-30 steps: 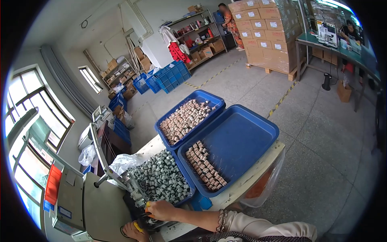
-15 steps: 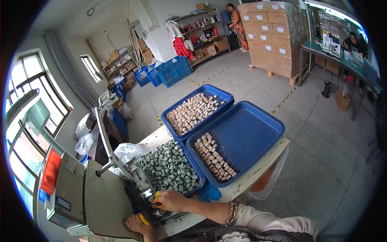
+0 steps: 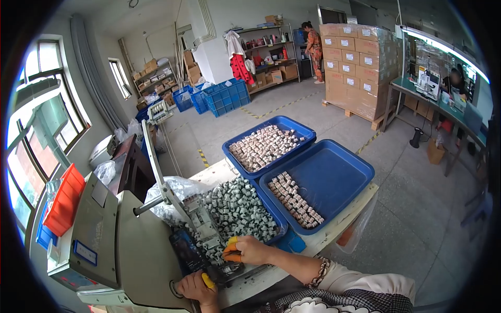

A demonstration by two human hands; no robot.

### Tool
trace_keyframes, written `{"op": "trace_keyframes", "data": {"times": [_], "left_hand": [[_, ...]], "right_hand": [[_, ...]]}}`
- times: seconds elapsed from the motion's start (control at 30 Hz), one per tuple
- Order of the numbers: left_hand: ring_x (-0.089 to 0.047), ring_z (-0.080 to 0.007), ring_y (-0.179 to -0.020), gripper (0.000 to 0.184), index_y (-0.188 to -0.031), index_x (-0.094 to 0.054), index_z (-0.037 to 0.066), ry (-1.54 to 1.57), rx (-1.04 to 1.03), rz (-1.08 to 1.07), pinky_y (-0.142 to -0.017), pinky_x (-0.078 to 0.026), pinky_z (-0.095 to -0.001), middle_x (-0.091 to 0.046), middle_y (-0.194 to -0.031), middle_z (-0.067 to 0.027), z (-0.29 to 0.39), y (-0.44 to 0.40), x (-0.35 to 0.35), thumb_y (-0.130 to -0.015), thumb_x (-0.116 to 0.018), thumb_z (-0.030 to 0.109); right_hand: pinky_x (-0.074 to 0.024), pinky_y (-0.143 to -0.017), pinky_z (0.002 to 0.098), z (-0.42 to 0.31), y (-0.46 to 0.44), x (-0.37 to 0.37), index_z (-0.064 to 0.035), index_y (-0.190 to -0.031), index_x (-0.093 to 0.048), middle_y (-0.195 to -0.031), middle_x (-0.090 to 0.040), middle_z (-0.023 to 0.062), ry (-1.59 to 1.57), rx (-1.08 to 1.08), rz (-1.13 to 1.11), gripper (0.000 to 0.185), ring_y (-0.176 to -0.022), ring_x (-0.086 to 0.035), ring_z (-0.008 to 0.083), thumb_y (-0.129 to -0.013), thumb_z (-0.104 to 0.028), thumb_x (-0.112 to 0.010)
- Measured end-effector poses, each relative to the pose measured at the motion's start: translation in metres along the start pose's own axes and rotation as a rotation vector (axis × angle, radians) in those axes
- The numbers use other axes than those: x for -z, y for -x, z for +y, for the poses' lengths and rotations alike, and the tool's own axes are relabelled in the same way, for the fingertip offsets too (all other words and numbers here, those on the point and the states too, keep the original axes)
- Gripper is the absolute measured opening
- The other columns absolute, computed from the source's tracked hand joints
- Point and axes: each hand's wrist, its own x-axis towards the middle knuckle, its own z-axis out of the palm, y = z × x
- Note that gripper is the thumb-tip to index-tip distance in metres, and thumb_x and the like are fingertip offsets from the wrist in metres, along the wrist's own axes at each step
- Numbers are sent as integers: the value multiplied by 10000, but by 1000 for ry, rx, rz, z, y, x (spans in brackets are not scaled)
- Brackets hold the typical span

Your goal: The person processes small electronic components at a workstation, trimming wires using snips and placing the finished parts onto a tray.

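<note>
My right hand (image 3: pixel 249 251), with orange covers on thumb and forefinger, has its fingers pressed together beside the metal head (image 3: pixel 207 229) of a bench machine (image 3: pixel 138 245). Whatever lies between the fingertips is too small to make out. My left hand (image 3: pixel 198 287), a yellow cover on one digit, curls at the machine's front near a round dark ring (image 3: pixel 175 288); what it grips is hidden. Past the right hand, a blue tray (image 3: pixel 280 223) holds many small grey-green parts (image 3: pixel 237 208).
Small pinkish wound parts (image 3: pixel 269 147) fill another blue tray (image 3: pixel 309 140); a third tray (image 3: pixel 339 180) has rows of them (image 3: pixel 295 201) along its left side. Plastic bags, an orange bin (image 3: pixel 66 201), a carton stack (image 3: pixel 352 68) and two other people stand around.
The whole view has shifted, so the bench appears farther right. My right hand has moved slightly away from the metal head. My left hand stays at the machine's front.
</note>
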Motion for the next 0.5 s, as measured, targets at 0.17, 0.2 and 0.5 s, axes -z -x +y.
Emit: {"op": "trace_keyframes", "data": {"times": [0.17,0.2,0.5], "left_hand": [[-542,-246,-724,361,-818,-632,106,9,8,-52,-768,-369,-388,-551,-726,-48,0,2,3,-831,-519,448],[-542,-246,-724,361,-818,-632,106,16,7,-62,-768,-369,-388,-551,-726,-48,-1,2,3,-831,-519,448],[-554,-242,-727,354,-834,-626,105,20,-12,8,-770,-372,-387,-570,-759,-45,-1,1,-1,-839,-522,443]], "right_hand": [[-516,-690,382,11,2,-7,-57,-934,-699,-844,-648,120,140,1,-54,222,-775,-636,303,-789,-225,-722],[-519,-694,367,12,2,-8,-68,-938,-700,-847,-651,100,172,-10,-64,214,-777,-634,289,-786,-216,-726],[-507,-701,401,9,1,-5,-31,-922,-689,-829,-637,149,120,-35,-61,248,-778,-634,329,-797,-243,-711]]}}
